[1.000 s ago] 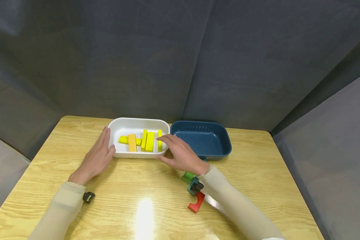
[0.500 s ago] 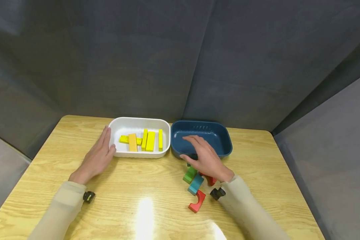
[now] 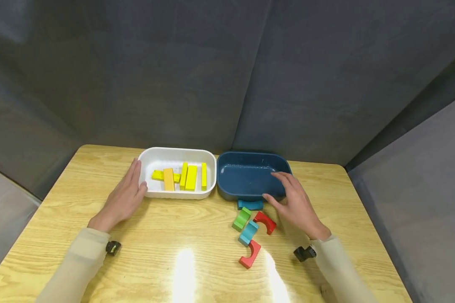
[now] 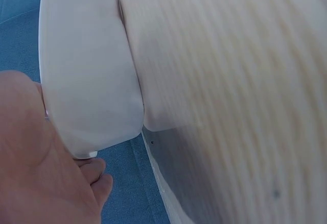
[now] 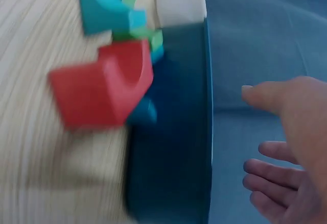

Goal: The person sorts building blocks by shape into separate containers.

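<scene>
Where the white tub (image 3: 178,196) ends on its left, resting the left grip (image 3: 123,198) flat against the wall, released, fingers straight, grasping nothing. Seen the same from the left wrist: palm on the white wall, nothing pinched.

Inside that tub, lying side by side: yellow blocks (image 3: 191,177) and one orange block (image 3: 168,179), long axes mostly running front to back.

At the blue tub (image 3: 246,197), touching the near right corner with the right grip (image 3: 295,204), fingers over the rim, thumb along the near wall, relaxed and loosely spread, clenched on nothing. Nothing visible inside this tub.

Scattered on the tabletop (image 3: 155,244) just in front of the blue tub, left of the right grip and near it: a red arch (image 3: 265,222) closest to the thumb, a green arch (image 3: 241,219) beside that, a teal arch (image 3: 248,232) and a second red arch (image 3: 250,254) nearer the body, plus a blue block (image 3: 250,205) tucked against the tub's near wall, long axis left to right.

Well apart from the left grip, all of these; far nearer the right.
</scene>
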### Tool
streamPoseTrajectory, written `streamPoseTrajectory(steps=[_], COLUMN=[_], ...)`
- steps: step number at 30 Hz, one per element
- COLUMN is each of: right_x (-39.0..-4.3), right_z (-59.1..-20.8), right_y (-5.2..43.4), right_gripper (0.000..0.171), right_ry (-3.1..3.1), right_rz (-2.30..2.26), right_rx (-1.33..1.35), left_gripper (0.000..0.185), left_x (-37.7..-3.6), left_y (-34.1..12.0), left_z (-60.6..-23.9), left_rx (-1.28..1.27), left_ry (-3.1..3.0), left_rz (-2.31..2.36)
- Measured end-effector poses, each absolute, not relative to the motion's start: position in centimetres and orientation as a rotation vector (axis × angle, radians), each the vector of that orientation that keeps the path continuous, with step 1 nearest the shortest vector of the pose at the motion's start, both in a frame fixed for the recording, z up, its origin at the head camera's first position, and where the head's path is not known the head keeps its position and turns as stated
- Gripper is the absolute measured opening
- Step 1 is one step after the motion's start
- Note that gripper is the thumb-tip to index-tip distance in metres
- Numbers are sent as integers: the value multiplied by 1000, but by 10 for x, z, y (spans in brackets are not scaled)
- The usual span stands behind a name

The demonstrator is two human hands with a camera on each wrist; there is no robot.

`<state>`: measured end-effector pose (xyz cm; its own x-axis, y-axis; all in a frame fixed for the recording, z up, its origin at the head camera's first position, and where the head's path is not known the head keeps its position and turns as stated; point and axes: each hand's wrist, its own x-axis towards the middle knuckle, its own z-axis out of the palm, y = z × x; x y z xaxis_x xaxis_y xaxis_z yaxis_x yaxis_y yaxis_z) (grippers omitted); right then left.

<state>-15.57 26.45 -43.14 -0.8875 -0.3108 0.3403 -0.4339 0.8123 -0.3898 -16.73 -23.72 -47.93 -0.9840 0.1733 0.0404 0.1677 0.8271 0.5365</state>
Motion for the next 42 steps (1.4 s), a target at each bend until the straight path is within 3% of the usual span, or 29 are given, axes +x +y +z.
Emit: streamPoseTrajectory(steps=[13,25,42], right_x=[-163,-176,-180], right_z=[-444,-463,-477], right_y=[326,330,317], right_gripper=[84,122,117], right_ry=[-2742,-3018,-3049], right_rz=[636,662,605], right_rx=[398,322,390], left_gripper=[73,73,73], left_x=[-170,-167,-167], left_y=[-234,-236,-238], left_z=[-476,-478,-477], left_rx=[295,270,290], left_ry=[2979,2988,2978], left_rz=[877,886,886])
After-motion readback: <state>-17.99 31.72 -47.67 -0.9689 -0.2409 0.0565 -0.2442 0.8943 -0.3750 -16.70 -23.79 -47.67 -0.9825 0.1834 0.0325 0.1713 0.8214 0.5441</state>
